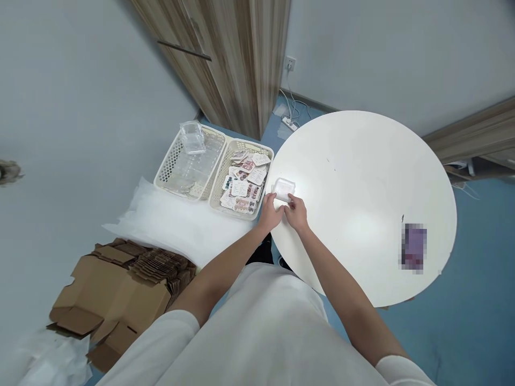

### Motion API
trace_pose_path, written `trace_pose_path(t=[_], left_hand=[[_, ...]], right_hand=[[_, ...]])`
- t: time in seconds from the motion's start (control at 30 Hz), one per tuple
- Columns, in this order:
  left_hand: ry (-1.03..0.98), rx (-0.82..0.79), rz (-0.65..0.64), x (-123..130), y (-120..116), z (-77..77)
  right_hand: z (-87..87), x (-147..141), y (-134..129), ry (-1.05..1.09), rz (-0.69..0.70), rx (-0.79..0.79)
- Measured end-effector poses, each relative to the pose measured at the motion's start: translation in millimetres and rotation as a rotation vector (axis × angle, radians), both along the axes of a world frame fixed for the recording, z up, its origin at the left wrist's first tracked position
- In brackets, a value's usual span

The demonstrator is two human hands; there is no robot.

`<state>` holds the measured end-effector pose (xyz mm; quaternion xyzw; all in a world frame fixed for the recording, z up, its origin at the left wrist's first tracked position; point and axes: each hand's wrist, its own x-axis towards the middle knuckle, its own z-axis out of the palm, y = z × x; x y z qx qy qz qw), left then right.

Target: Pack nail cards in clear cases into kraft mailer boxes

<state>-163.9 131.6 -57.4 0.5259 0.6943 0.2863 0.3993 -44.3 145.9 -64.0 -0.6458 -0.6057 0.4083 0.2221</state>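
A small clear plastic case point(284, 187) rests at the left edge of the round white table point(362, 177). My left hand point(270, 213) pinches its near left corner, and my right hand point(296, 213) grips its near right corner. The thumbs of both hands nearly meet below the case. Left of my hands, a white basket point(213, 199) holds many printed cards point(240, 187) with coloured nail-shaped pieces. Beside it, another white basket point(161, 174) holds clear plastic cases point(193, 138).
White sheets point(173, 217) lie in front of the baskets. Folded brown cardboard boxes point(108, 289) are stacked at the lower left. A blurred purple object point(414, 246) lies on the table's right side. A power strip point(289, 124) sits on the floor behind the table.
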Motion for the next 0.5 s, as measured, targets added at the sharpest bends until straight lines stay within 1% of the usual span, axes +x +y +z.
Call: trace_pose_path(t=[0.33, 0.5], left_hand=[[-0.073, 0.008, 0.05, -1.7, -1.2, 1.2], [-0.065, -0.015, 0.059, -1.2, -4.6, 2.0]], right_hand=[[2.9, 2.3, 0.0, 0.019, 0.002, -0.012], [5.2, 5.4, -4.2, 0.057, 0.026, -0.012]])
